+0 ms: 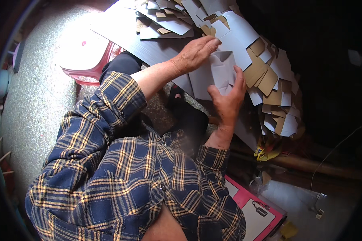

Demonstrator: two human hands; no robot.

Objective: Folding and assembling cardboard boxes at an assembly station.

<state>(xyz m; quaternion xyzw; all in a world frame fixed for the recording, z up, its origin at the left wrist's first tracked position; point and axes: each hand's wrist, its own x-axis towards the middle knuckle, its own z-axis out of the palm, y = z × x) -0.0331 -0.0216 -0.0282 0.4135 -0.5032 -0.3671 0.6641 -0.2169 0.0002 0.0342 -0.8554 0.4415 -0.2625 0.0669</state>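
A partly folded white cardboard box (pixel 222 71) stands over the near edge of the table, its open end facing away from me. My right hand (pixel 230 96) grips its right side, with the thumb at the near side and the fingers along the outer wall. At the far left edge of the box is my left hand (pixel 196 53), its fingers pressed together; their undersides are hidden. Just beyond both hands lies a spread of flat white and brown cardboard pieces (pixel 265 76), overlapping one another.
Another heap of cardboard pieces (pixel 165 22) lies at the far left of the grey table (pixel 159 50). A red-pink stool (pixel 86 75) with a brightly lit top stands on the speckled floor to the left. At lower right are a pink-edged box (pixel 255 209) and a yellow package (pixel 268 152).
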